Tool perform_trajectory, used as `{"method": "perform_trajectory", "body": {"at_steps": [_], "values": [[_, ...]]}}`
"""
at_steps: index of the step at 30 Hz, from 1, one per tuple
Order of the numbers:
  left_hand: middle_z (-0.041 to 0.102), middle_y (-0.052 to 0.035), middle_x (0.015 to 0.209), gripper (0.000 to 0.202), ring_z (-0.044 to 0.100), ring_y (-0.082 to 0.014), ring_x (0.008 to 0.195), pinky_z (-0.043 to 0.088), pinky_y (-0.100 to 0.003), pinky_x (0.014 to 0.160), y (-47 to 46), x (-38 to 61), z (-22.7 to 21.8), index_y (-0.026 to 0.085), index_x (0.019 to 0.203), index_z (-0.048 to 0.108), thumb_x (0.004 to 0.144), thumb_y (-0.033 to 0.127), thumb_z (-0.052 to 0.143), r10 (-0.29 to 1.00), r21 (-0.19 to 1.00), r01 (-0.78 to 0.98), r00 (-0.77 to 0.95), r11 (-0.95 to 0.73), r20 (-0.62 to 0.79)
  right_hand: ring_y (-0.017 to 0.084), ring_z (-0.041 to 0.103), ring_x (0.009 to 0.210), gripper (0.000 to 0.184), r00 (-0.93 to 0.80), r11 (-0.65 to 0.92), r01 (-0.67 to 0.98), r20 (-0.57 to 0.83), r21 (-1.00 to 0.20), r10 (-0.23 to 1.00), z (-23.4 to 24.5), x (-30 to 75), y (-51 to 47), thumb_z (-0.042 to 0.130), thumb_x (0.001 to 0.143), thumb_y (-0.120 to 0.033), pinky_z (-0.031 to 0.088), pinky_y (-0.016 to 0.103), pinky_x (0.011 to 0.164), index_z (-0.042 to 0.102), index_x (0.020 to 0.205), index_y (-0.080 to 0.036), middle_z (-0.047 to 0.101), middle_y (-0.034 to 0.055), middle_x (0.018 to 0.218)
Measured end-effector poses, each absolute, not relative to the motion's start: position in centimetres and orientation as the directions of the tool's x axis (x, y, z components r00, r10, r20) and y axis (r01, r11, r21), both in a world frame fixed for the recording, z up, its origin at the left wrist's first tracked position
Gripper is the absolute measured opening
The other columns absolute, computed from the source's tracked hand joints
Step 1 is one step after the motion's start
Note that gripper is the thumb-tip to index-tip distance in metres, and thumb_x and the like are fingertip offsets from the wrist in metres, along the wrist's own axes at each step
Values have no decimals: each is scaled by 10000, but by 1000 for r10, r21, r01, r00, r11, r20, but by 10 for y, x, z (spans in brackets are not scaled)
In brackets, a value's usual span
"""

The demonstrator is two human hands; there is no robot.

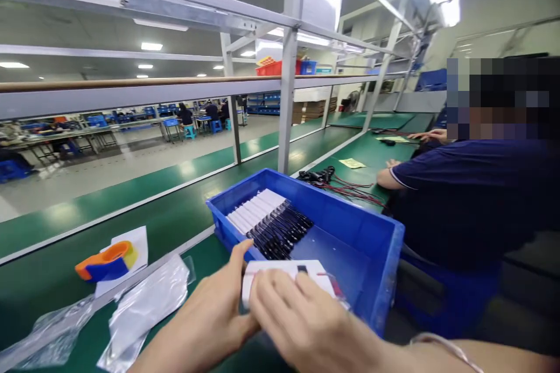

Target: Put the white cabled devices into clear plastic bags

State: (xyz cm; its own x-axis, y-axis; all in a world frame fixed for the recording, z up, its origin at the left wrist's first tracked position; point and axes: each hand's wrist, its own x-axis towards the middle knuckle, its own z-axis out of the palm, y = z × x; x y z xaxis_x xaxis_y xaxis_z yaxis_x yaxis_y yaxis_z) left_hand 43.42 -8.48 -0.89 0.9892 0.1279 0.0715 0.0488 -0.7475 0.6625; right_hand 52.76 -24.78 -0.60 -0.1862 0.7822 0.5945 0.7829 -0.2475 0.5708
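Note:
A small white box (321, 275) with a dark patch on its face is between my hands, over the near side of a blue bin. My right hand (297, 309) is closed over the front of the box, covering much of it. At its left end, my left hand (219, 303) holds the box between thumb and finger; its other fingers are hidden. Something red in clear plastic (336, 288) shows at the right end of the box. Inside the blue bin (359, 224) lies a row of white packs (258, 210) with bundled black cables (280, 230).
Left on the green bench are clear plastic bags (149, 309) and an orange and blue tape dispenser (107, 262) on white paper. Beyond the bin lie black and red cables (336, 183). A metal frame post (287, 99) stands behind it. A co-worker (472, 198) sits at the right.

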Motion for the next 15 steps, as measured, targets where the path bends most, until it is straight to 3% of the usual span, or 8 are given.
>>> {"method": "perform_trajectory", "body": {"at_steps": [2,3,5,7,11,13,15], "values": [[586,-152,1423,686,608,-357,1273,512,-506,1059,-76,435,2,256,1530,358,914,414,614,210,550,20,935,-835,285,209,657,628,211,100,-304,852,437,426,894,-1,560,-252,563,865,-40,391,355,472,700,936,-183,721,26,784],[543,-151,1463,657,555,-365,1333,472,-536,1104,-70,433,4,265,1508,384,924,471,601,260,500,24,875,-866,409,213,693,689,277,268,-358,864,277,355,923,-1,580,-254,589,840,11,394,342,480,688,1004,-189,744,32,865],[530,-145,1460,634,528,-377,1353,464,-576,1105,-55,424,-2,284,1487,408,930,534,578,358,461,95,770,-883,528,223,717,713,280,402,-432,843,159,320,902,-11,622,-256,602,860,22,412,332,484,686,1071,-143,763,77,946],[554,-132,1442,604,560,-377,1317,513,-570,1053,-39,409,-21,306,1467,437,937,565,562,456,514,191,763,-836,458,205,714,679,200,484,-485,825,83,289,871,-29,659,-257,633,909,-45,482,308,523,688,1091,-107,765,62,888],[563,-97,1482,494,593,-343,1297,533,-488,1062,-12,370,-71,328,1400,533,972,576,518,537,674,277,817,-685,210,184,746,828,338,542,-521,830,-66,202,838,-78,691,-265,710,899,-63,602,352,785,674,1225,-145,778,28,945],[563,-84,1494,462,604,-330,1290,526,-462,1079,-1,347,-88,339,1375,571,969,559,537,538,695,314,833,-647,124,189,741,704,367,524,-508,852,-178,129,833,-100,691,-271,843,710,10,607,339,698,749,1040,-121,778,26,804],[571,-82,1488,434,608,-322,1287,518,-454,1089,5,322,-96,339,1359,591,973,530,540,573,695,385,818,-607,48,148,710,614,253,499,-501,865,-183,39,847,-119,688,-271,853,704,17,597,294,646,761,872,-147,735,-22,679]]}}
